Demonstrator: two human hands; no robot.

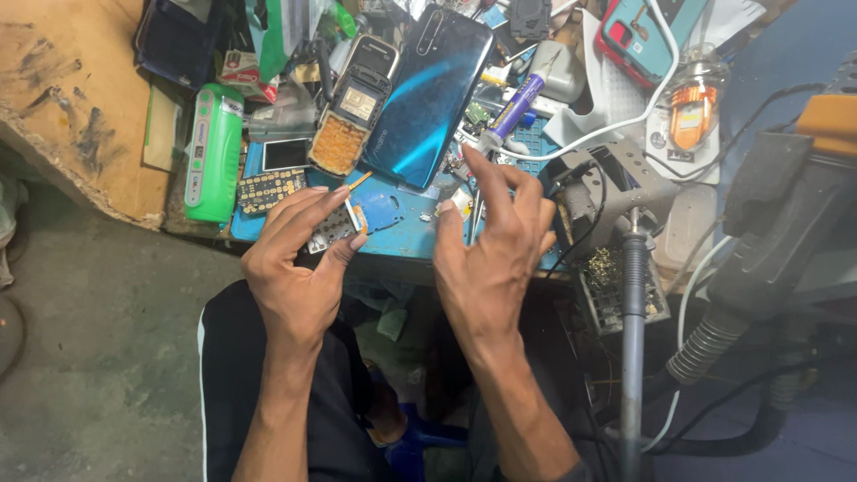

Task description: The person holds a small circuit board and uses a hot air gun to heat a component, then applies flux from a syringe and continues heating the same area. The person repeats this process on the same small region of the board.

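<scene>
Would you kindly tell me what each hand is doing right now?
Left hand: pinching a small blue phone part.
Right hand: fingers spread open, holding nothing visible.

Both forearms were bare, no sleeves reaching the wrists. The left hand [295,268] carried no ring, watch or glove, and the right hand [495,259] was just as plain, nails short. Below them the legs were in dark trousers [234,375], a thin white stripe running down the outer seam of the left leg.
</scene>
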